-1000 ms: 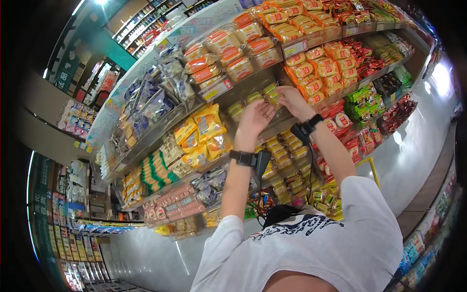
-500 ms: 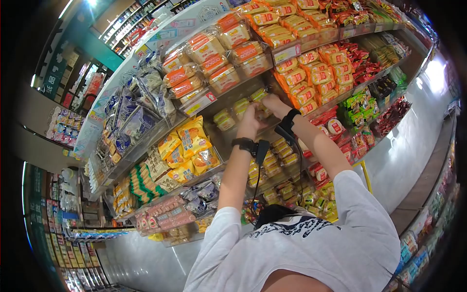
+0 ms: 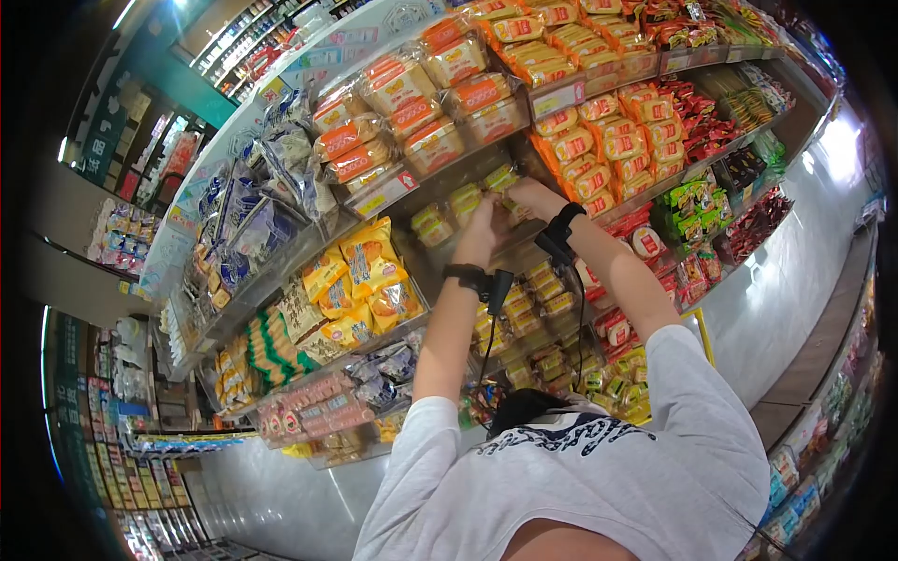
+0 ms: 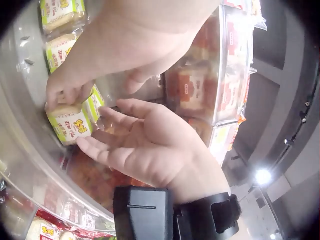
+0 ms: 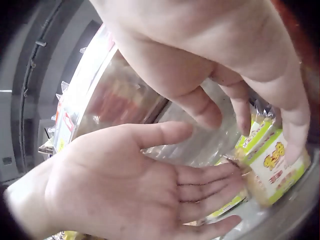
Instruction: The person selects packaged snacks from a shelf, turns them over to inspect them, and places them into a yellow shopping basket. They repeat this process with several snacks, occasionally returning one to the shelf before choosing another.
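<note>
"grip tight or loose?"

"loose: left hand [image 3: 479,230] and right hand [image 3: 531,197] lie open, touching opposite sides of a squarish lime-and-white plastic-wrapped pack [image 4: 71,126]."

"why both?"

"perhaps to steady its soft, slippery wrap. it sits inside the smooth grey shelf [image 4: 24,127], near similar glossy packs [image 4: 60,49]."

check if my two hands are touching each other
Apart. The right wrist view shows a plain gap between the left hand and the right hand, both at the thumbs and at the fingers.
</note>
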Demonstrator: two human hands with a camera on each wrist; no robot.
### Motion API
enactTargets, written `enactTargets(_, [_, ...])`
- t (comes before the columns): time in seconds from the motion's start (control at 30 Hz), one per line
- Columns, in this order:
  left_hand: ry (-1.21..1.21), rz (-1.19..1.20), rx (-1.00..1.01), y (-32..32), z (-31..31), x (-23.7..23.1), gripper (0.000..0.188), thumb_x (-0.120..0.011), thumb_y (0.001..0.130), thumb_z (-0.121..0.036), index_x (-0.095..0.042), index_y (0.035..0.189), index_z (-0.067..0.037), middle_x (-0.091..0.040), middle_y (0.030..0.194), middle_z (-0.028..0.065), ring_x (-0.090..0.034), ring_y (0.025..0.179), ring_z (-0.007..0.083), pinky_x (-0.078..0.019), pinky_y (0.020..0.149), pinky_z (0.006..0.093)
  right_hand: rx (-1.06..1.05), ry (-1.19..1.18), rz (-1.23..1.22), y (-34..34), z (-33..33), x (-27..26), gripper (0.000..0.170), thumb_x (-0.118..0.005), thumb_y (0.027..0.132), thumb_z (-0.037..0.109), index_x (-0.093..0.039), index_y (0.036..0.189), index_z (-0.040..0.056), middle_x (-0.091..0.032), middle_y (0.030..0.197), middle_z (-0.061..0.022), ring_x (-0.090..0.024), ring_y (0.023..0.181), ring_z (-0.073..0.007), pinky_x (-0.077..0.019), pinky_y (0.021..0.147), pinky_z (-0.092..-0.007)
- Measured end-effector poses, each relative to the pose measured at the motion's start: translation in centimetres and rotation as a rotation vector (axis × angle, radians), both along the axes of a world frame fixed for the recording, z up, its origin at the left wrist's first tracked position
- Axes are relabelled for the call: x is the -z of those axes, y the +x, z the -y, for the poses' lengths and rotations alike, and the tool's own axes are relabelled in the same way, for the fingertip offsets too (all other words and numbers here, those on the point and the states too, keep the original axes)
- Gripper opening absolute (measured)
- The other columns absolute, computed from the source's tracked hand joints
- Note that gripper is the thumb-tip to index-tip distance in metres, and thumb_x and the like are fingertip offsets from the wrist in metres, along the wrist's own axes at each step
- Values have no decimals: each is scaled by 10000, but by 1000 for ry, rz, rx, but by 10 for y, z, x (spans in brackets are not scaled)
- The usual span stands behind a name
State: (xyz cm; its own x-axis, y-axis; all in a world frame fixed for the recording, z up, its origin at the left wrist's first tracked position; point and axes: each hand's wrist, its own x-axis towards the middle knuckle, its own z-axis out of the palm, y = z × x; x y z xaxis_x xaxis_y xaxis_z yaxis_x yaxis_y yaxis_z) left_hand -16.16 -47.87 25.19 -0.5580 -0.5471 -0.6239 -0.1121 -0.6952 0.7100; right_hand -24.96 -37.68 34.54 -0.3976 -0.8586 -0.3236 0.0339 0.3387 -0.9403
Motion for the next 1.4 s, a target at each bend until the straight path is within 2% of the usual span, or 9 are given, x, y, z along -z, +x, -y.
enactTargets(0.07, [-132,-21,-48,3,7,12,170,-561,802,-310,-560,822,-141,-557,805,0,-501,826,151,-373,776,465,-47,-19,-57,-1,-1,1,272,-547,823,112,-566,1076,14,-604,990,-111,-578,824,-197,-473,676,-336])
enactTargets(0.17, [-250,-48,-16,23,-10,-28,199,-557,808,-340,-558,769,-144,-555,758,-29,-494,798,123,-355,735,461,-134,-110,-147,-11,17,40,299,-515,820,113,-568,1107,50,-604,1020,-125,-565,905,-209,-449,764,-340])
enactTargets(0.27, [-250,18,85,36,-10,-50,600,-455,830,-508,-499,1189,-29,-461,1262,100,-344,1214,218,-130,1028,486,-202,-114,-792,-3,16,42,358,-484,779,74,-581,1119,133,-595,1067,-135,-530,1014,-251,-398,858,-379])
enactTargets(0.37, [-278,15,60,49,-15,-73,709,-407,823,-588,-477,1220,-5,-479,1219,108,-349,1192,215,-123,1028,467,-145,-15,-895,0,28,57,395,-475,733,49,-601,1084,177,-595,1045,-131,-487,1076,-281,-356,903,-416])
enactTargets(0.67, [-680,-75,104,88,-31,-85,774,-386,819,-638,-462,1240,7,-479,1223,109,-356,1184,207,-189,1008,363,-140,-618,-799,14,8,51,308,-478,726,-18,-633,940,140,-538,963,-133,-486,970,-316,-383,865,-389])
enactTargets(0.97, [-1103,-117,130,121,-28,-69,506,-419,917,-381,-464,1246,0,-455,1283,97,-412,1176,173,-276,974,239,-326,-574,-889,42,-8,55,314,-497,734,-18,-562,1031,59,-508,1053,-192,-487,958,-344,-409,813,-408])
enactTargets(1.17, [-911,-250,157,180,-81,-112,456,-435,918,-335,-478,1238,-13,-463,1276,82,-398,1187,162,-294,996,322,153,-564,-830,89,-60,35,417,-621,763,104,-491,1155,45,-485,1132,-188,-470,1059,-348,-403,864,-399])
enactTargets(1.3, [-675,-428,138,240,-131,-126,406,-420,930,-310,-516,1209,-30,-510,1232,42,-432,1132,132,-360,928,315,-45,-643,-780,130,-114,22,482,-684,743,189,-487,1159,46,-484,1147,-163,-483,1070,-286,-421,867,-350])
enactTargets(1.4, [-900,-241,240,292,-173,-142,386,-430,932,-294,-519,1204,-35,-536,1198,28,-467,1083,129,-359,917,286,-83,-659,-683,175,-161,20,448,-664,775,198,-491,1158,45,-530,1095,-134,-538,992,-231,-443,824,-316])
